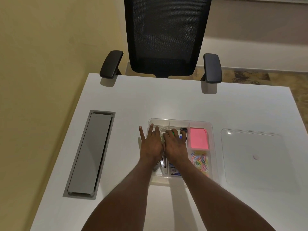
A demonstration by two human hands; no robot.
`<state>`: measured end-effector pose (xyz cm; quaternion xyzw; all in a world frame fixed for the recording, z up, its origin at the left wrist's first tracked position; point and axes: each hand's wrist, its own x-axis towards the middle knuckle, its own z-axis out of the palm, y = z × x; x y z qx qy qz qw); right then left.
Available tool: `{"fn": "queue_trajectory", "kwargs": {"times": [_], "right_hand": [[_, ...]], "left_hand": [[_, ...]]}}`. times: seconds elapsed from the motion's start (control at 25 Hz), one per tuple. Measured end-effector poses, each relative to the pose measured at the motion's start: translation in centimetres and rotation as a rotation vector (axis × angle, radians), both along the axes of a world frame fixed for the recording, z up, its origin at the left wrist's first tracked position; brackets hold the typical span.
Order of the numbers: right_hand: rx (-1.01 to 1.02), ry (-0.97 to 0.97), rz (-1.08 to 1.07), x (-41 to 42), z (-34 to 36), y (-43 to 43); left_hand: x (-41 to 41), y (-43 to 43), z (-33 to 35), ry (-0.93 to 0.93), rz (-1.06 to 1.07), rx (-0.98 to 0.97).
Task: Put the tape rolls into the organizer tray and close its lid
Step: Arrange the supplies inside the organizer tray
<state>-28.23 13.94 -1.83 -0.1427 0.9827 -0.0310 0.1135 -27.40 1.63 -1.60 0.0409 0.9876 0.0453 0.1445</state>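
A clear plastic organizer tray (212, 130) sits mid-table with its top uncovered. Its clear lid (255, 157) lies flat on the table to the right, apart from the tray. Both my hands hover over the tray's left compartments. My left hand (150, 145) is spread flat with fingers apart. My right hand (175, 144) lies beside it, fingers curled down into the middle compartment. A clear tape roll (163, 131) shows between the fingertips, inside the tray. I cannot tell whether my right hand grips anything.
Pink sticky notes (198, 138) and coloured paper clips (200, 161) fill the tray's right compartments. A grey cable hatch (90, 154) is set into the white table (133, 100) at left. A black mesh chair (166, 35) stands at the far edge.
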Motion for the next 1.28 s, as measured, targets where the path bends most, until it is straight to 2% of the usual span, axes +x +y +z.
{"fn": "queue_trajectory", "kwargs": {"times": [0.2, 0.32, 0.44, 0.56, 0.8, 1.0, 1.28], "right_hand": [[-0.013, -0.038, -0.005, -0.1, 0.2, -0.2], [0.000, -0.030, -0.023, 0.1, 0.6, 0.2], [-0.025, 0.049, -0.037, 0.5, 0.8, 0.2], [-0.030, 0.056, -0.038, 0.9, 0.8, 0.1], [-0.031, -0.011, -0.063, 1.7, 0.5, -0.1], [-0.057, 0.011, -0.067, 2.1, 0.6, 0.2], [-0.062, -0.052, -0.046, 2.6, 1.0, 0.4]], "left_hand": [[-0.2, -0.4, 0.5, -0.041, -0.038, 0.053], [-0.1, -1.2, 0.9, 0.020, -0.095, 0.023], [0.6, -1.9, 1.0, 0.131, -0.039, -0.026], [1.3, -1.9, 0.6, 0.159, -0.002, -0.042], [1.7, -0.9, 0.4, 0.051, 0.102, -0.001], [2.3, -1.1, 0.0, 0.094, 0.159, -0.007], [2.5, -0.9, -0.6, 0.070, 0.211, -0.001]]}}
